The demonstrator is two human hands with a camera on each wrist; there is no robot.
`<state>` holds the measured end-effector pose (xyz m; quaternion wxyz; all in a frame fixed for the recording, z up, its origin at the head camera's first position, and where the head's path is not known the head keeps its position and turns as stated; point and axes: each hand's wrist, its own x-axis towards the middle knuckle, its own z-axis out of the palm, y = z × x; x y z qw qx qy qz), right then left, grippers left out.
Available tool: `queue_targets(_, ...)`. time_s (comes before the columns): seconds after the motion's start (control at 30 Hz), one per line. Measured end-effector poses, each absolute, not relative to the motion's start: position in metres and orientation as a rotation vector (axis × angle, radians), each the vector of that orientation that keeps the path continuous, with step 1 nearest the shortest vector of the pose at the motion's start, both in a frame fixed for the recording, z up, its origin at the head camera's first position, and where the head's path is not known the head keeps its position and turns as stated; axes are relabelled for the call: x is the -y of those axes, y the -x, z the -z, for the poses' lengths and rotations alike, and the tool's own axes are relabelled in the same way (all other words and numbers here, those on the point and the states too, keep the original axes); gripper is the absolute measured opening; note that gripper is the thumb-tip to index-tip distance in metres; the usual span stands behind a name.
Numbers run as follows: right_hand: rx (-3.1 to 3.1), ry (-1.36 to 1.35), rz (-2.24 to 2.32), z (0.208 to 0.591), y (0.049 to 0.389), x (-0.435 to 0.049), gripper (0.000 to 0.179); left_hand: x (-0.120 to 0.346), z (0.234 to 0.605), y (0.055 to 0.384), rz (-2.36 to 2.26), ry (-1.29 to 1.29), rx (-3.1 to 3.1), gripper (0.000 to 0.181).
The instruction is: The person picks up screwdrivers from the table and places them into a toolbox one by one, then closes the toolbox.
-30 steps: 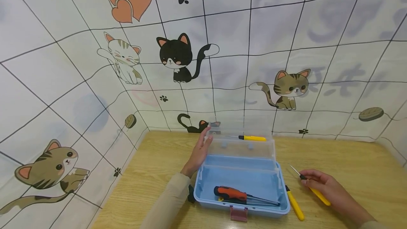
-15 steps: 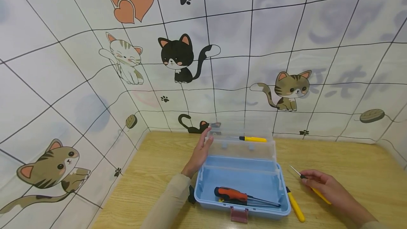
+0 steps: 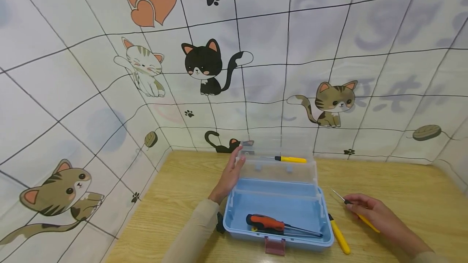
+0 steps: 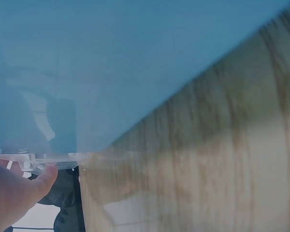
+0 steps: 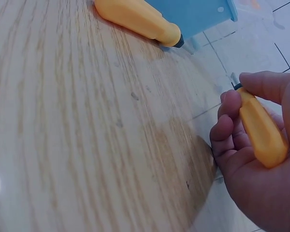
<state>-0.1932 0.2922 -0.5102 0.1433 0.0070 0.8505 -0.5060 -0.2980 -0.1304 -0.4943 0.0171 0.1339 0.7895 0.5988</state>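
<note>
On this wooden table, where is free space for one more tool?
Free: the tabletop beyond the right hand, up to the cat-print wall, and left of the left sleeve. Crowded: between the blue toolbox and that hand, where a yellow-handled screwdriver lies.

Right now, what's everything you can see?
Wood-grain table: 1, tan, underneath
Cat-print wall covering: 1, white, behind table
Rectangular plastic box: 1, light blue, on table
Clear plastic lid: 1, colourless, raised
Thick-handled screwdriver: 1, red-and-black, in box
Half-hidden item: 1, yellow-and-black, beneath screwdriver, unclear
Unclear item: 1, black, left of box
Yellow-handled tool: 1, yellow, right of box
Second yellow-handled tool: 1, yellow, seen through lid
Third yellow-handled tool: 1, yellow, held
Left hand: 1, beige sleeve, gripping lid
Right hand: 1, beige sleeve, holding third tool
</note>
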Motion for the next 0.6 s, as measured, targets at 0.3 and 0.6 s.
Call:
queue_targets(0.3,-2.400,-0.016,1.509,0.5096,0.1934,-0.2936,0.051,0.1322,0.4907,0.2964,-1.857,-0.416,-2.422,0.053)
queue_targets(0.6,-2.432,0.008,1.473,0.5069,0.1946,-0.2943,0.050,0.1380,0.4893,0.3002,-1.825,-0.455,-2.358,0.060)
